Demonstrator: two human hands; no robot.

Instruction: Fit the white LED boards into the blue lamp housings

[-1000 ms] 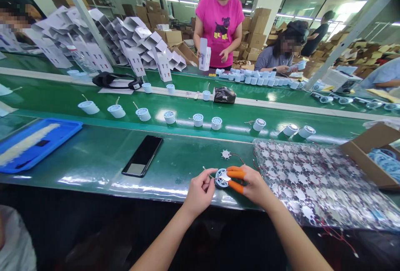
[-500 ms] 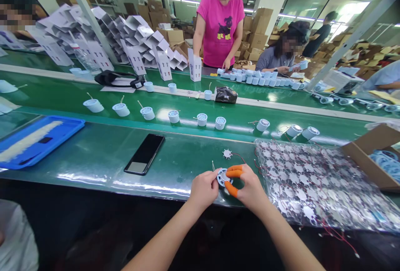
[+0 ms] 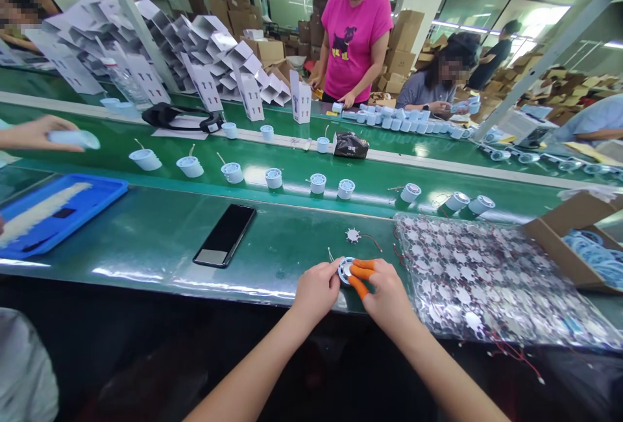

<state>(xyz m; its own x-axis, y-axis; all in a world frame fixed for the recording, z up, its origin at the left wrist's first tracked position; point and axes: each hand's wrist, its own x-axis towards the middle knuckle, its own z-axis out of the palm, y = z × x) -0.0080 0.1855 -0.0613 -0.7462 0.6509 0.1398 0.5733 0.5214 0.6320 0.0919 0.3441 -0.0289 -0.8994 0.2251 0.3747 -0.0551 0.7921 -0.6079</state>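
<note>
Both my hands meet over a small round pale-blue part [image 3: 345, 269] with a silvery centre, held just above the near edge of the green bench [image 3: 146, 247]. My left hand [image 3: 315, 291] pinches its left side, fingers closed. My right hand [image 3: 384, 292], with orange finger cots on thumb and two fingers, grips its right side. A thin wire sticks up from the part. A loose star-shaped silver disc [image 3: 353, 235] with a red lead lies on the bench just beyond.
A black phone [image 3: 224, 244] lies to the left, a blue tray [image 3: 53, 209] farther left. A clear bag of star discs [image 3: 487, 279] and a cardboard box [image 3: 574, 240] sit right. Round blue parts [image 3: 274, 178] ride the conveyor. Another person's hand [image 3: 39, 133] reaches in at left; people work opposite.
My hands drew closer together around the part and shifted slightly away from me. A person's hand with a blue part has come in at far left. The person in pink set a white box down.
</note>
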